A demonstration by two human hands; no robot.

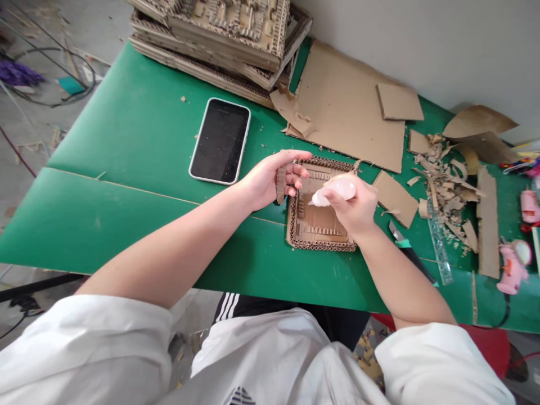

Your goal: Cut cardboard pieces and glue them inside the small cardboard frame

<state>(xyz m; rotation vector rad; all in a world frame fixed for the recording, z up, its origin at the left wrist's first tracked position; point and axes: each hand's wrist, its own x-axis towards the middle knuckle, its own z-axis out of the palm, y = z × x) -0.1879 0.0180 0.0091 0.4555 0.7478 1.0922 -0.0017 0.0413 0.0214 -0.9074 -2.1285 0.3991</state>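
Head view: left hand (270,179) pinches a cardboard strip (280,184); right hand (352,205) squeezes a glue bottle (333,191) at its ten o'clock. No words show.

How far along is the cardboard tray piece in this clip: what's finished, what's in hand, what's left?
Done: the square cardboard tray has its corrugated border and several small strips set inside. In hand: the left hand pinches a small cardboard strip over the tray's left edge, while the right hand points a translucent glue bottle toward it. Left, seemingly: much of the tray's floor is bare, and cut cardboard scraps lie beside it.
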